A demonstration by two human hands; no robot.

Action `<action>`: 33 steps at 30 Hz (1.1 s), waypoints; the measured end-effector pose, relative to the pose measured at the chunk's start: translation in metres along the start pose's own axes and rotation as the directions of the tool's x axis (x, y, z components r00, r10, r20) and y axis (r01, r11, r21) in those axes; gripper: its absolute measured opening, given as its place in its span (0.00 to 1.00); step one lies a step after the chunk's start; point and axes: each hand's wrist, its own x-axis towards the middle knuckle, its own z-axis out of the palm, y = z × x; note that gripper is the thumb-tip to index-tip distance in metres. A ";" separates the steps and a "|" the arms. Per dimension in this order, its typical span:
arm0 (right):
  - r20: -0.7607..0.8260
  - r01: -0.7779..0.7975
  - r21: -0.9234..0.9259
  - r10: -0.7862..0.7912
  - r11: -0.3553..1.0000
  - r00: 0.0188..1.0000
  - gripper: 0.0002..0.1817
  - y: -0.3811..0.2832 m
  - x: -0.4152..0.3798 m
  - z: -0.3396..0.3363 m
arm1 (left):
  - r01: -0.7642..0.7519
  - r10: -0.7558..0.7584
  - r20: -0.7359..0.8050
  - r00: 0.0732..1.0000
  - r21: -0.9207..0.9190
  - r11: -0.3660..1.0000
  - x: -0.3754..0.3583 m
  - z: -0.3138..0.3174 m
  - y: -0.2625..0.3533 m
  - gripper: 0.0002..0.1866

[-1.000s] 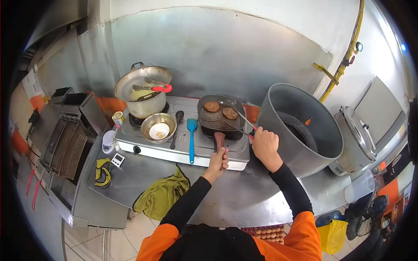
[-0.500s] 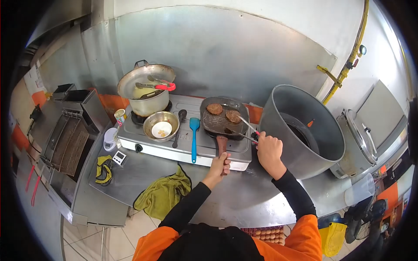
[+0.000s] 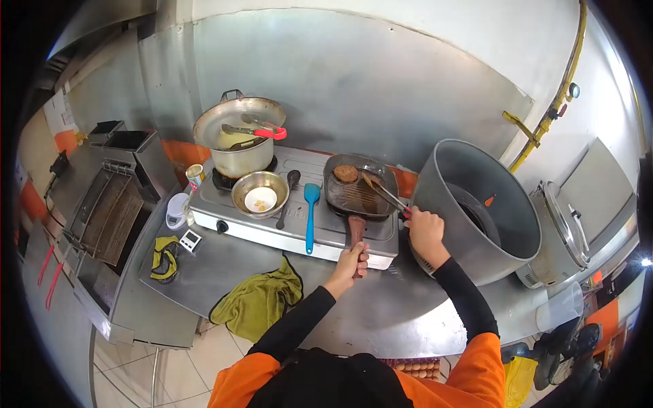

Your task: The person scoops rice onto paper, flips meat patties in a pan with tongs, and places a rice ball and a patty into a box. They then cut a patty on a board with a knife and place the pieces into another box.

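A square ridged grill pan sits on the right side of the gas stove. My left hand is wrapped around its brown handle. In my right hand is a pair of tongs, reaching over the pan's right wall. Near the tong tips a second patty shows only as a narrow brown shape, seemingly on edge. One round browned patty lies flat at the back left of the pan.
Left of the pan are a blue spatula, a black spoon, a metal bowl and a large pot with red-handled tongs. A big grey pot stands close by my right hand. A green cloth hangs over the counter edge.
The right-hand patty has gone from lying flat to appearing narrow at the tong tips. My left hand keeps hold of the handle. The whole view has shifted slightly.
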 end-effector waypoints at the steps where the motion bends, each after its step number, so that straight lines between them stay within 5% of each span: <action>1: 0.041 0.011 0.173 -0.019 0.985 0.999 0.12 0.007 -0.003 -0.006 | 0.000 0.000 -0.003 1.000 -0.006 1.000 -0.001 0.000 0.000 0.11; 3: -0.091 0.070 0.335 -0.042 0.940 0.995 0.14 0.024 -0.001 0.023 | -0.009 0.008 -0.006 1.000 -0.038 0.999 -0.002 0.002 0.001 0.12; 4: 0.297 -0.257 0.745 0.039 0.616 0.954 0.14 0.025 0.000 0.021 | -0.013 0.013 -0.007 1.000 -0.045 0.999 -0.001 0.000 0.001 0.12; 5: 0.627 -0.616 0.779 -0.101 0.117 0.773 0.14 0.026 0.002 0.020 | -0.008 0.009 0.009 1.000 -0.045 0.999 -0.001 -0.001 0.001 0.11; 9: 0.716 -0.747 0.650 -0.219 -0.135 0.663 0.14 0.032 -0.012 0.021 | -0.005 0.007 0.032 0.999 -0.043 0.999 0.003 -0.003 0.003 0.11; 13: 0.622 -0.623 0.782 -0.056 -0.020 0.781 0.14 0.024 -0.016 0.030 | -0.004 0.006 0.051 0.999 -0.056 0.998 0.002 -0.003 0.004 0.11; 14: 0.264 -0.301 0.777 0.148 0.553 0.953 0.13 0.019 -0.021 0.026 | -0.002 0.004 0.044 0.999 -0.055 0.998 0.002 -0.003 0.004 0.11; 15: -0.173 -0.011 0.334 0.073 0.943 0.982 0.14 0.015 -0.024 0.021 | 0.001 0.001 0.037 0.999 -0.055 0.998 0.002 -0.002 0.003 0.11; 21: 0.039 -0.026 -0.052 0.028 0.998 0.999 0.16 -0.008 -0.025 -0.003 | 0.014 -0.012 0.048 0.999 -0.040 0.999 0.002 -0.004 0.005 0.13; 28: -0.040 0.018 0.026 -0.017 1.000 0.999 0.14 -0.048 0.007 -0.037 | 0.007 -0.006 0.064 0.998 -0.020 1.000 0.002 -0.002 0.006 0.12; 33: -0.087 -0.016 -0.090 0.008 0.996 0.996 0.10 -0.076 0.043 0.024 | -0.008 0.008 -0.001 1.000 0.003 1.000 -0.002 0.003 0.006 0.11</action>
